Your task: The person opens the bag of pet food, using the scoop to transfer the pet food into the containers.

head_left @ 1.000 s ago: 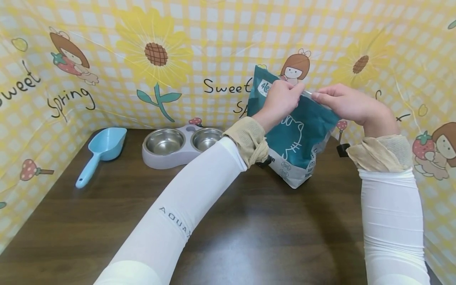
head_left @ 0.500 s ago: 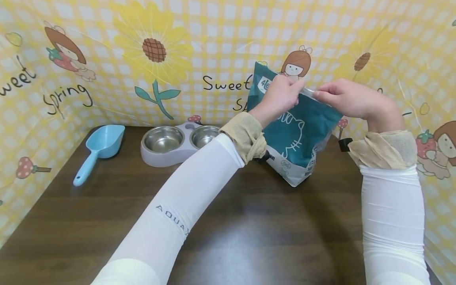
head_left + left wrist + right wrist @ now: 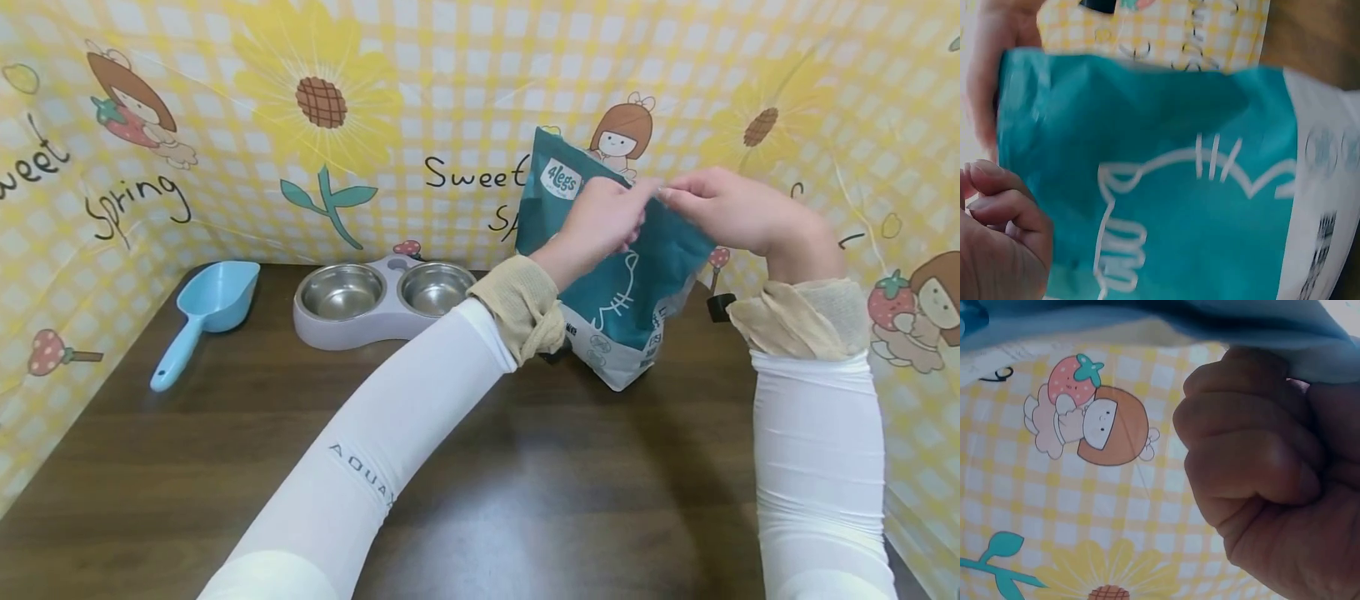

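A teal and white pet food bag [image 3: 678, 250] with a white cat outline stands upright at the back right of the table. My left hand [image 3: 602, 218] is across its front, curled fingers at the top edge, thumb and index fingertip close against my right fingertips. The right hand [image 3: 738, 210] pinches the top edge toward the right corner. In the left wrist view, curled left fingers [image 3: 1007, 206] lie beside the bag's top [image 3: 1029, 106]. The right wrist view shows curled right fingers [image 3: 1254, 437] behind the bag. The exact pinch points are partly hidden.
Left of the bag stands a grey double pet bowl [image 3: 352, 333] with two steel dishes. A light blue scoop [image 3: 217, 300] lies at the far left of the brown table [image 3: 450, 467]. A yellow checked cloth [image 3: 465, 75] hangs behind.
My left hand has slid right along the bag's top edge to meet the right fingertips, uncovering the bag's label. The right hand stays nearly in place. The view has shifted slightly.
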Motion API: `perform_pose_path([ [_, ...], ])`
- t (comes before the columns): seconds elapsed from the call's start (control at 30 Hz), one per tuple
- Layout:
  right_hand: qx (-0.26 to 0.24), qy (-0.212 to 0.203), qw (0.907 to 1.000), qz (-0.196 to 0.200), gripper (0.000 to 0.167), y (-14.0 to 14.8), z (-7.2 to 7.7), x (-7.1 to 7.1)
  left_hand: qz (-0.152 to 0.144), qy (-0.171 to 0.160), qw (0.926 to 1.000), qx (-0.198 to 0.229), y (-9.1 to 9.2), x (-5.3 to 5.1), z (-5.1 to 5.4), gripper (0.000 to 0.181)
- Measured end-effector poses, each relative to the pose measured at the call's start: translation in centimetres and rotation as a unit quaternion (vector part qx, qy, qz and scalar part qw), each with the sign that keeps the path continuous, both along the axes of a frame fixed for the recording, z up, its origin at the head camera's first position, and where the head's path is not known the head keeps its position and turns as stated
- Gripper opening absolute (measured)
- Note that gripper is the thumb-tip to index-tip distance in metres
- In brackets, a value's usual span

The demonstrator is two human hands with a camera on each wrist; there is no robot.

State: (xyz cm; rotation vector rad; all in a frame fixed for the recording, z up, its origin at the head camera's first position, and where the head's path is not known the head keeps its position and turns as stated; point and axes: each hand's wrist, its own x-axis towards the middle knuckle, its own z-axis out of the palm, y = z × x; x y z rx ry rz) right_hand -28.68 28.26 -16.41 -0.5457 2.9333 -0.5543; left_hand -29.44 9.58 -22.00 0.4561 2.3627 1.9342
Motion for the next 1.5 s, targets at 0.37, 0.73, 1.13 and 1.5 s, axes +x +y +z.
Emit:
perform_pose_path([
  [0.37,-0.032,-0.018,0.9993,-0.003,0.046,-0.1,-0.5,-0.1,-0.033,-0.051,0.9973,0.041,0.6,0.3,-0.4,0.052],
  [0.73,0.036,-0.005,0.9993,0.012,0.052,0.4,0.2,-0.2,-0.099,-0.039,0.9921,-0.066,-0.5,0.0,0.8,0.051],
  [1.13,0.118,0.057,0.9913,0.016,0.046,-0.3,0.7,0.1,-0.097,-0.025,0.9836,-0.150,-1.5,-0.2,1.9,0.053],
  [1.5,0.112,0.083,0.9902,-0.007,0.046,-0.6,0.7,0.4,-0.031,0.012,0.9621,-0.271,-1.2,0.7,2.6,0.055],
])
